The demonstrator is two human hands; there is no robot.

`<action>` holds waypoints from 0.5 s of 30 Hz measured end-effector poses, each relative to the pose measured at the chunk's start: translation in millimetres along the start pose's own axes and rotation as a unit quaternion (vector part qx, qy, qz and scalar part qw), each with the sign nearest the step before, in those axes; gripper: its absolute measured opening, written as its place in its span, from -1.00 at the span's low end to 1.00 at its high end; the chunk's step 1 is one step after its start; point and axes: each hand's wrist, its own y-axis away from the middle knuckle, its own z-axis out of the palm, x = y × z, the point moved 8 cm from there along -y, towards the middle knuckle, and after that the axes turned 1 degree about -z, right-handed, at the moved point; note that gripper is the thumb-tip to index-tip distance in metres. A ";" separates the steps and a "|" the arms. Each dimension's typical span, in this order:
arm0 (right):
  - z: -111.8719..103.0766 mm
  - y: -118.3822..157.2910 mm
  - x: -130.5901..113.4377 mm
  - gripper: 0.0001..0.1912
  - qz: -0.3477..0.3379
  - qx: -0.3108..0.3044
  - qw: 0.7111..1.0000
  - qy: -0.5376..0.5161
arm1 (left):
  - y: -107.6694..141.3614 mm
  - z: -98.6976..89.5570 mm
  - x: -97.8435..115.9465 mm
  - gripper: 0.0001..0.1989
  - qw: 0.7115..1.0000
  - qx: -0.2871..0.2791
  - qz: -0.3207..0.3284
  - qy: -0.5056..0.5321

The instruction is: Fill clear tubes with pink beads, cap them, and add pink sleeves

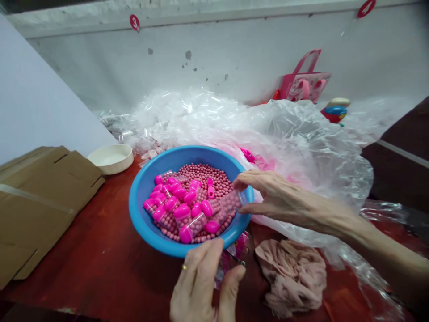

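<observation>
A blue basin [137, 223] holds many small dusky-pink beads [201, 171]. On the beads, at the left and front, lie several clear bottles with bright pink caps [182, 211], some with beads inside. A small pink scoop-like piece [210, 188] rests among the beads. At the basin's right rim, my right hand [264, 192] has thumb and fingers around the end of a clear plastic tube [231, 202], blurred, reaching over the beads. My left hand [204, 286] is in front of the basin, thumb apart from the fingers, with nothing seen between them.
Clear plastic bags [301, 134] heap behind and right of the basin. A crumpled brownish-pink cloth [293, 275] lies at the right front. Cardboard [43, 205] and a white shallow dish [112, 158] are at left. A pink bag [306, 82] stands by the wall.
</observation>
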 end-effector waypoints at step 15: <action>21.4 1.5 -47.1 -0.94 0.010 0.000 0.996 -0.091 | -27.5 35.2 -44.9 -0.65 0.974 -0.063 -0.180 0.125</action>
